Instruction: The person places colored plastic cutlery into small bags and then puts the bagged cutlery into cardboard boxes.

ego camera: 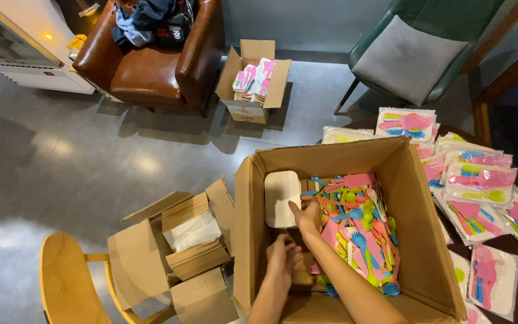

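Observation:
A large open cardboard box point(418, 207) stands in front of me, holding a heap of pink, blue and green plastic cutlery point(361, 231). A pale rounded tray point(281, 198) leans against its left inner wall. My right hand point(307, 217) reaches in and grips the tray's lower right edge. My left hand point(282, 259) is lower in the box, fingers curled on brown cardboard pieces at the bottom; what it grips is hidden.
Sealed packs of coloured cutlery point(481, 186) cover the dark table at right. A wooden chair point(70, 282) carries folded cardboard boxes point(178, 252) at left. Farther off stand a small open box of packs point(253, 81), a brown leather armchair point(151, 60) and a green chair point(415, 54).

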